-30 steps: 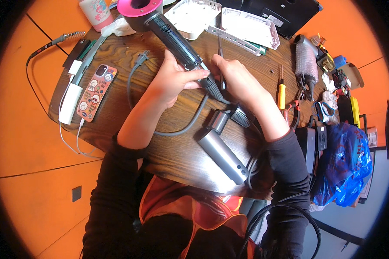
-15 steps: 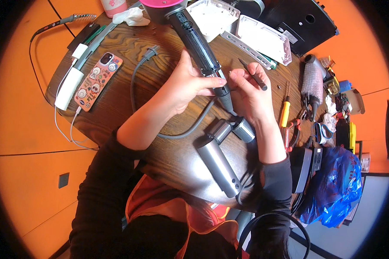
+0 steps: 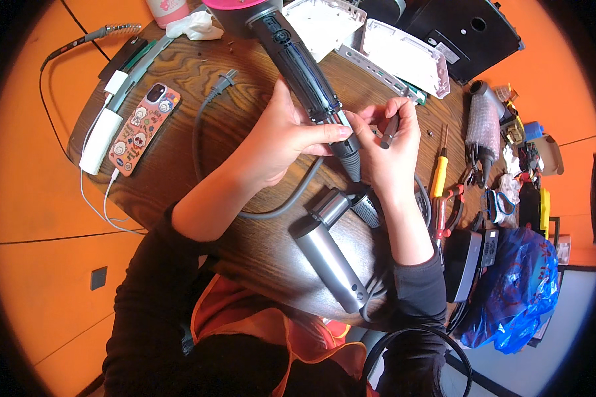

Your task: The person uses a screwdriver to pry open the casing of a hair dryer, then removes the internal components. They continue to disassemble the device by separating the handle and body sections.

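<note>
Hair dryer teardown: dark handle now gripped closer in, both hands working at its lower end.

Nearest the person, a grey hair dryer [image 3: 334, 255] is lying untouched on the wooden table [image 3: 179, 86]. Just beyond it, the left hand [image 3: 281, 135] is wrapping around the dark hair dryer handle [image 3: 304, 66], thumb pressing along it; the right hand [image 3: 387, 142] is pinching a small dark tool [image 3: 389, 130] beside the cord end. Versus a second ago the right hand has come off the handle and is holding the tool ready, so I'd judge a fastener is being worked next. Further right, a yellow screwdriver [image 3: 439, 175]; left, a phone in a patterned case [image 3: 139, 129]; far edge, white housing panels [image 3: 404, 53].
</note>
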Motion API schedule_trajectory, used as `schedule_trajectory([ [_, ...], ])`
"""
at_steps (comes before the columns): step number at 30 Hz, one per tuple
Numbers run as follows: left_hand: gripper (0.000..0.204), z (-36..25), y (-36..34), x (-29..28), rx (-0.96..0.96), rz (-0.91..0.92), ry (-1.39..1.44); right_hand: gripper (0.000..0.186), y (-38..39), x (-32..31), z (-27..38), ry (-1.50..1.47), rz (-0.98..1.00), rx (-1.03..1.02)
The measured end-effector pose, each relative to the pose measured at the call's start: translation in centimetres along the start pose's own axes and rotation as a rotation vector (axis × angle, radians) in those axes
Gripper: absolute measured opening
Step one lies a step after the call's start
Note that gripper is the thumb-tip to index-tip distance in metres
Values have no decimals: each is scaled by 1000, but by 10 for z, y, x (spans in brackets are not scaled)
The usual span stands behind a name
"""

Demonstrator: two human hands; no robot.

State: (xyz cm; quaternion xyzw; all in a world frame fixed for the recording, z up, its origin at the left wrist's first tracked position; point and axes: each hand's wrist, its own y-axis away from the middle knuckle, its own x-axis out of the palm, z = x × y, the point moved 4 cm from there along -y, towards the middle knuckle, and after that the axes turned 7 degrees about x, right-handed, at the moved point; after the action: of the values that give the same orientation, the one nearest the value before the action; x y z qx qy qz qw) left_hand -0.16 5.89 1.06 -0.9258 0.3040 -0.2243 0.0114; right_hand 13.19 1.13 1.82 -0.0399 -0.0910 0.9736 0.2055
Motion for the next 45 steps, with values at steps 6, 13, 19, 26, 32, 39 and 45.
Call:
schedule_trajectory([
  [6, 55, 1, 0, -4, -34, -44, -3, 39, 0, -2, -3, -18, 4, 44],
  [13, 52, 0, 2, -2, -49, -45, -15, 32, 2, 4, 9, 10, 109, -24],
  [19, 53, 1, 2, -3, -67, -57, -20, 30, 4, 3, 14, 42, 140, -78],
  [26, 54, -2, 2, -5, -54, -65, -15, 31, 3, 0, 9, -143, 133, -7],
  [32, 55, -2, 2, -4, -42, -62, -32, 33, 5, 3, 10, -261, 189, 9],
  [39, 55, -2, 3, -5, -50, -87, 17, 33, 5, 3, 9, -252, 165, -4],
  [45, 52, -4, 4, -4, -60, -114, -35, 33, 5, 4, 8, -266, 172, 5],
])
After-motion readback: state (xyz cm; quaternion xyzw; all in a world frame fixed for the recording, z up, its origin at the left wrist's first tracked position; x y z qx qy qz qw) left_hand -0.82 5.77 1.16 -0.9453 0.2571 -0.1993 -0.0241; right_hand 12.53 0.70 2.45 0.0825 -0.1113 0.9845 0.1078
